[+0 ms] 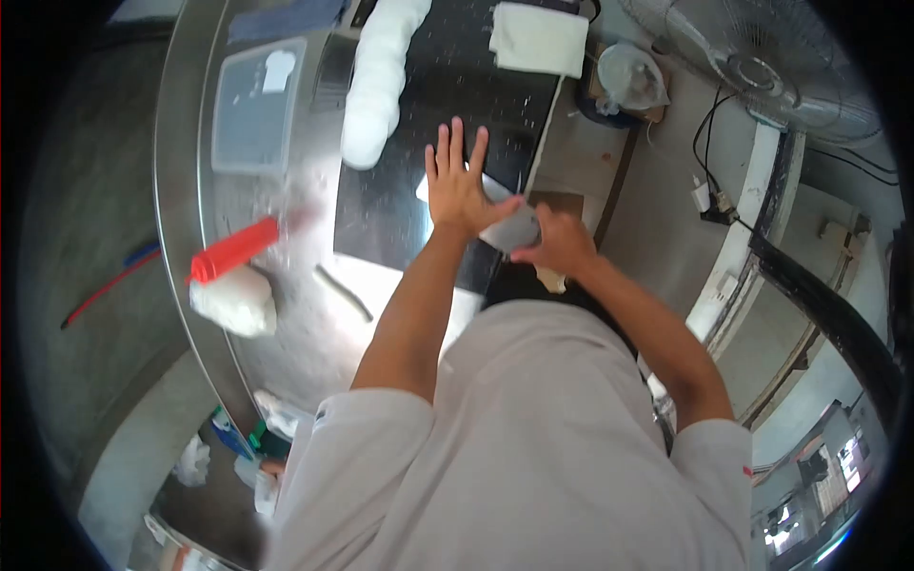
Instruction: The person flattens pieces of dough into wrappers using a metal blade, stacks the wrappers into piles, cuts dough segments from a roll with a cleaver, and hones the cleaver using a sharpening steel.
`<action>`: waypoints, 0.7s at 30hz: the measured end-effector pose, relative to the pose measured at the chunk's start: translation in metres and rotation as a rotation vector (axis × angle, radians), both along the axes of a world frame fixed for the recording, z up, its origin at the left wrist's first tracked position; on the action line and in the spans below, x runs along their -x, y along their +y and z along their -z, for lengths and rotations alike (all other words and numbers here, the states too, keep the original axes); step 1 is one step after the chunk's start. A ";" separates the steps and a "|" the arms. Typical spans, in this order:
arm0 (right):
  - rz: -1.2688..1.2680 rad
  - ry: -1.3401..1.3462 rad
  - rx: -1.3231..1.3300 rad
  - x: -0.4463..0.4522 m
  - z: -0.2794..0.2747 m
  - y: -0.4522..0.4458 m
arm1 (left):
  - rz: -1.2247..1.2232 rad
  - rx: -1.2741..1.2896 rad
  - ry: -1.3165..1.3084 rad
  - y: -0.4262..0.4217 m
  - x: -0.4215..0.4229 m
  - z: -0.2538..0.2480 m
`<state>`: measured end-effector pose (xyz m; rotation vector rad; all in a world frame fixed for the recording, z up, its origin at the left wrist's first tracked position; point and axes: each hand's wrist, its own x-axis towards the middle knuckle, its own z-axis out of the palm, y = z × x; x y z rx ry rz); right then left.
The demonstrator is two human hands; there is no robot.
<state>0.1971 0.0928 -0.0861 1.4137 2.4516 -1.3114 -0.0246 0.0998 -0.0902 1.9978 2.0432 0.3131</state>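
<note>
My left hand (457,197) has its fingers spread wide over the black work board (447,105). Some white material (493,190) shows beside its thumb, partly hidden. Close by on the right, my right hand (564,243) grips a grey, rounded, flat-looking thing (514,231) by its edge; its exact kind is unclear. The left thumb lies over or against that grey thing; which of the two I cannot tell. A long, lumpy white roll that looks like dough (376,95) stretches along the board's left edge, apart from both hands.
Left of the board are a red squeeze bottle (235,249), a white bundle (235,303), a short pale stick (343,292) and a clear plastic box (255,114). A folded cloth (540,40) lies at the far right corner. Beyond stands a fan (752,71).
</note>
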 end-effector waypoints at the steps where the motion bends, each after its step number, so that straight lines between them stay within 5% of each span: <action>1: 0.019 -0.021 -0.026 0.001 0.006 0.020 | 0.033 0.012 0.024 0.016 0.001 0.000; 9: 0.039 -0.050 -0.084 0.022 -0.007 0.082 | 0.093 -0.191 0.087 0.090 0.019 0.008; 15: 0.151 -0.027 -0.043 0.011 0.013 -0.027 | 0.258 -0.021 -0.012 0.032 0.005 0.011; 21: 0.074 -0.018 -0.136 -0.001 0.016 0.062 | 0.201 -0.138 0.038 0.080 0.000 0.010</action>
